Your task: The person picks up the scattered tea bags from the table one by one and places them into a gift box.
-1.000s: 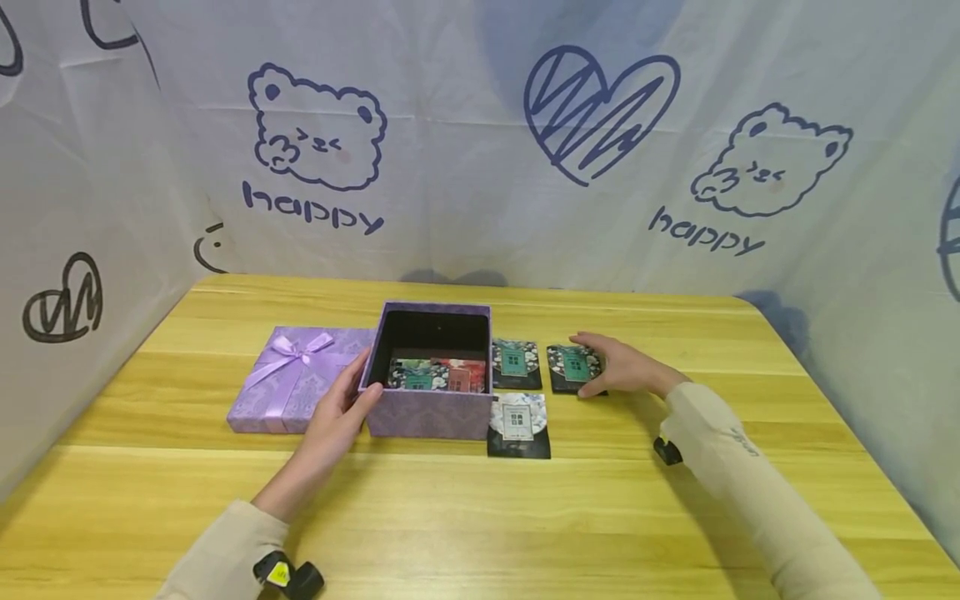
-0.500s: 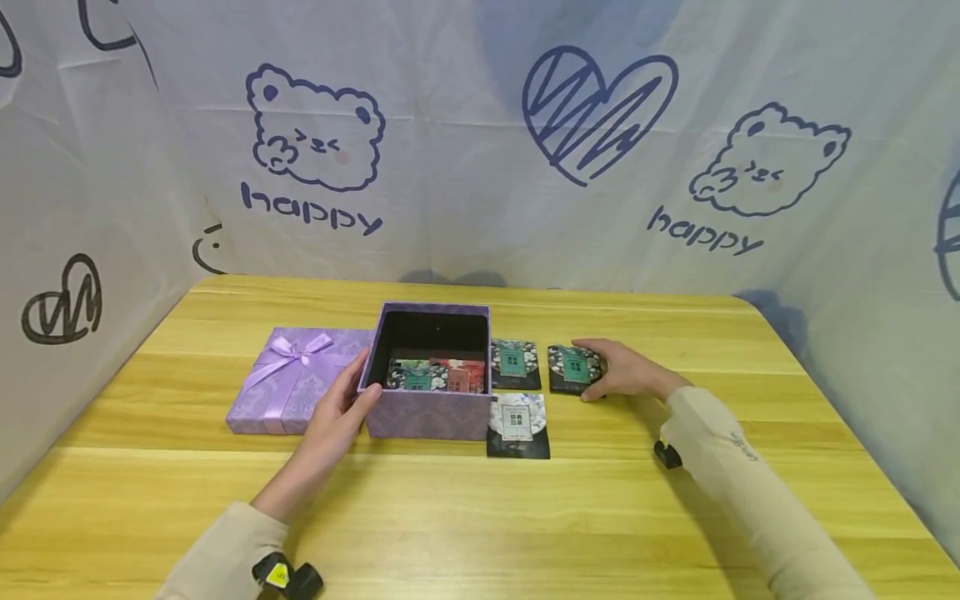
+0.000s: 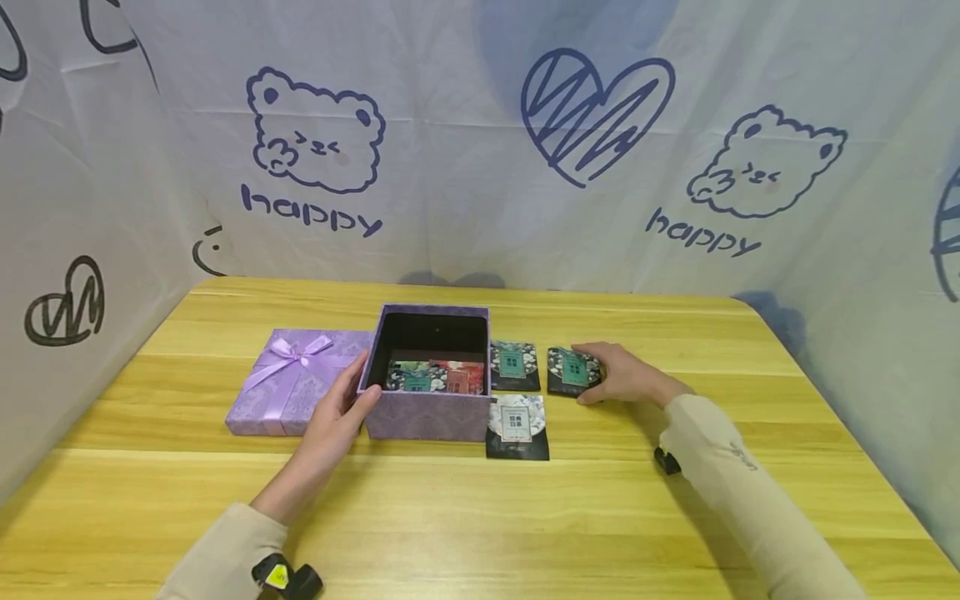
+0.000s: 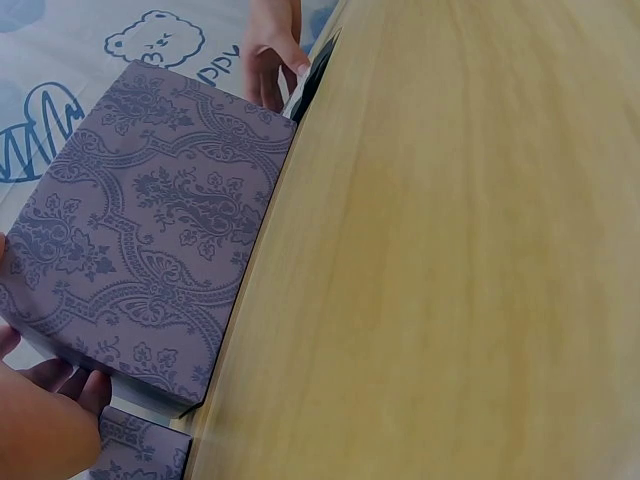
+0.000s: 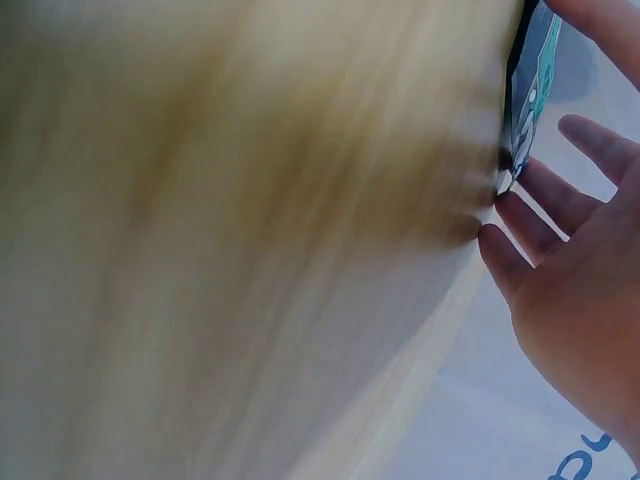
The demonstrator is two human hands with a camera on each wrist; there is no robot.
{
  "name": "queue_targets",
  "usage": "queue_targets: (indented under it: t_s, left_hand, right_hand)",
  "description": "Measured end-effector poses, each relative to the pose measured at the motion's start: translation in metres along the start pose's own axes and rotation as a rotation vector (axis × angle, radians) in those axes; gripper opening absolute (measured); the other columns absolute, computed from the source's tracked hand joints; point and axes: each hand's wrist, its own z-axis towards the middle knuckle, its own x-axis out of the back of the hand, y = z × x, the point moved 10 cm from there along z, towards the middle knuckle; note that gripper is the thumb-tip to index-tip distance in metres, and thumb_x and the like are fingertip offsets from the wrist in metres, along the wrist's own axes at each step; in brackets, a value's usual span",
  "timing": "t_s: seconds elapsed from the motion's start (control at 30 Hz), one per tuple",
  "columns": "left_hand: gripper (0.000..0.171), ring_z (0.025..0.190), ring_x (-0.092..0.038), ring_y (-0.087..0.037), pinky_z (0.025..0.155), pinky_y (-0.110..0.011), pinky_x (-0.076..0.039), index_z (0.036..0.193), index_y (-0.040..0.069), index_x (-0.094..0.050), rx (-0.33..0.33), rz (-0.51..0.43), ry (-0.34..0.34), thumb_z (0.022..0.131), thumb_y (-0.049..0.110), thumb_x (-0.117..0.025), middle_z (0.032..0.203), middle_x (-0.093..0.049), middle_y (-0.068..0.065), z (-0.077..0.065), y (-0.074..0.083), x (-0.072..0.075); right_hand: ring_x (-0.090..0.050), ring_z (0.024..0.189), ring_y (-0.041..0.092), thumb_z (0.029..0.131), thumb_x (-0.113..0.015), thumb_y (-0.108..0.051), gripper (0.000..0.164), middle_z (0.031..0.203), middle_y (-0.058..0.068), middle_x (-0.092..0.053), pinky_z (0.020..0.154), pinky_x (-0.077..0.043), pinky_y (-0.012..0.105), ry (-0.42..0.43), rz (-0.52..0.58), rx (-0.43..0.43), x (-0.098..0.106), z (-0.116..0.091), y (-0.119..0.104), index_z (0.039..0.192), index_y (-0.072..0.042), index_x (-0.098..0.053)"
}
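In the head view, my left hand (image 3: 335, 418) holds the left side of a purple patterned gift box (image 3: 429, 417), its thumb at the near left corner. The box stands without its lid, and a green packet (image 3: 411, 377) and a red packet (image 3: 459, 379) show inside. My right hand (image 3: 626, 375) grips a dark green tea packet (image 3: 573, 368) at its right side, thumb at the near corner and index finger at the far one. In the right wrist view its other fingertips touch the packet's edge (image 5: 530, 90). Another green packet (image 3: 514, 364) and a white tea packet (image 3: 517, 425) lie beside the box.
The purple lid (image 3: 300, 379) with its ribbon bow lies left of the box, partly behind my left hand. All stands on a wooden table (image 3: 450, 517). White cloth (image 3: 450, 183) with bear and heart drawings hangs behind and at both sides.
My right hand has stayed at the green packet, its fingers shifting only slightly around the edge. The left hand and the box have not visibly moved.
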Motion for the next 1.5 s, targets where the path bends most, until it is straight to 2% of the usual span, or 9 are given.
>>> queue_targets:
  t_s: [0.1,0.17,0.67,0.77,0.93,1.03,1.1,1.3,1.5]
  left_hand:
    - [0.058,0.139,-0.026,-0.038,0.112,-0.039,-0.024,0.153,0.001,-0.019,-0.001,0.003,-0.003,0.103,0.014,-0.046,0.157,-0.018,-0.021,0.000,0.000,0.000]
    - [0.058,0.139,-0.026,-0.038,0.112,-0.045,-0.022,0.153,0.002,-0.019,0.000,0.003,-0.005,0.103,0.014,-0.046,0.157,-0.017,-0.021,-0.001,0.001,-0.001]
    - [0.059,0.139,-0.027,-0.038,0.112,-0.045,-0.023,0.154,0.003,-0.019,0.013,-0.001,-0.005,0.104,0.016,-0.046,0.157,-0.018,-0.020,-0.001,0.001,-0.001]
    - [0.059,0.138,-0.027,-0.037,0.111,-0.037,-0.025,0.154,0.004,-0.019,0.016,0.004,-0.003,0.104,0.016,-0.046,0.157,-0.018,-0.020,-0.001,0.001,0.000]
    - [0.059,0.138,-0.028,-0.036,0.100,-0.011,-0.030,0.154,0.004,-0.019,0.016,0.004,-0.001,0.103,0.017,-0.047,0.157,-0.019,-0.020,-0.001,0.000,0.000]
    - [0.059,0.138,-0.028,-0.037,0.096,-0.008,-0.030,0.154,0.003,-0.019,0.012,0.002,-0.001,0.103,0.016,-0.047,0.157,-0.019,-0.020,-0.001,0.000,0.000]
    - [0.059,0.138,-0.028,-0.037,0.100,-0.012,-0.030,0.154,0.003,-0.019,0.010,0.001,-0.001,0.103,0.016,-0.047,0.157,-0.019,-0.020,-0.001,0.000,0.000]
    - [0.059,0.139,-0.027,-0.036,0.111,-0.035,-0.025,0.154,0.004,-0.019,0.008,0.000,-0.002,0.103,0.017,-0.047,0.157,-0.019,-0.019,0.000,0.000,0.000]
    - [0.059,0.139,-0.026,-0.037,0.112,-0.044,-0.023,0.154,0.004,-0.020,0.000,0.003,0.000,0.103,0.016,-0.047,0.157,-0.019,-0.019,0.000,0.000,0.000]
  right_hand:
    - [-0.031,0.132,0.047,0.077,-0.081,-0.025,0.090,0.146,0.030,-0.033,0.107,-0.026,0.062,0.004,-0.016,0.011,0.000,-0.001,-0.001,0.148,0.002,-0.033]
    - [-0.032,0.131,0.047,0.079,-0.080,-0.028,0.089,0.146,0.031,-0.034,0.107,-0.026,0.062,0.013,-0.025,0.018,0.002,-0.001,-0.001,0.148,0.001,-0.033]
    - [-0.036,0.129,0.049,0.085,-0.070,-0.037,0.081,0.143,0.032,-0.037,0.103,-0.028,0.065,0.090,-0.063,0.066,0.014,-0.008,-0.010,0.147,0.000,-0.036]
    - [-0.035,0.130,0.049,0.085,-0.070,-0.037,0.080,0.143,0.031,-0.037,0.104,-0.028,0.065,0.098,-0.076,0.067,0.015,-0.009,-0.012,0.147,-0.001,-0.036]
    - [-0.033,0.131,0.049,0.085,-0.069,-0.037,0.079,0.145,0.031,-0.035,0.104,-0.026,0.066,0.110,-0.083,0.072,0.018,-0.010,-0.017,0.147,-0.001,-0.036]
    - [-0.032,0.131,0.049,0.085,-0.069,-0.038,0.079,0.145,0.031,-0.035,0.104,-0.026,0.067,0.117,-0.089,0.077,0.019,-0.011,-0.020,0.147,-0.002,-0.037]
    - [-0.032,0.132,0.048,0.085,-0.069,-0.038,0.078,0.146,0.030,-0.034,0.104,-0.026,0.067,0.119,-0.097,0.085,0.020,-0.012,-0.023,0.147,-0.002,-0.038]
    - [-0.031,0.133,0.047,0.085,-0.069,-0.037,0.077,0.147,0.028,-0.033,0.104,-0.026,0.067,0.115,-0.117,0.112,0.020,-0.013,-0.031,0.148,-0.004,-0.037]
    - [-0.029,0.134,0.046,0.086,-0.068,-0.038,0.078,0.149,0.027,-0.032,0.104,-0.025,0.067,0.116,-0.086,0.135,0.025,-0.017,-0.041,0.149,-0.005,-0.035]
